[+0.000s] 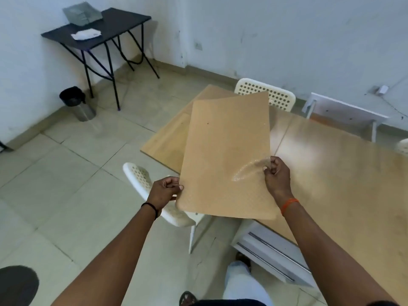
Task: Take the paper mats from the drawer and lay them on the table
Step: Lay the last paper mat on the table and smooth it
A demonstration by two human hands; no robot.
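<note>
**Mats in both hands, above table corner**

Paper mats [225, 151] held up in the air over the near-left corner of the table [331, 173], not yet laid down. Looks like two sheets stacked, back one offset and peeking out at the top left; exact count unclear.

Left hand [164, 191] pinching the lower left edge, fingers [180, 187] curled onto the sheet. Right hand [277, 173] pinching the right edge, thumb and fingers closed on it; sheet buckles into a shiny crease at that pinch.

Handling, judged: light, thin, floppy, textured but glossy surface. Creases easily, likely catches air when swung. Best gripped at two opposite edges, as now, kept lightly taut. Sheets may slide on each other; separating them needs a thumb shear at a corner.

Surroundings: white perforated chair [154, 195] right beneath the left hand, second chair [265, 93] behind the far table edge. Open white drawer [271, 257] low by the right forearm, near the person's leg. Dark side table [123, 23] and bin [77, 104] well apart, irrelevant. Visible table surface bare, so nothing blocking the lay-down; only the near chair crowding the left side.
</note>
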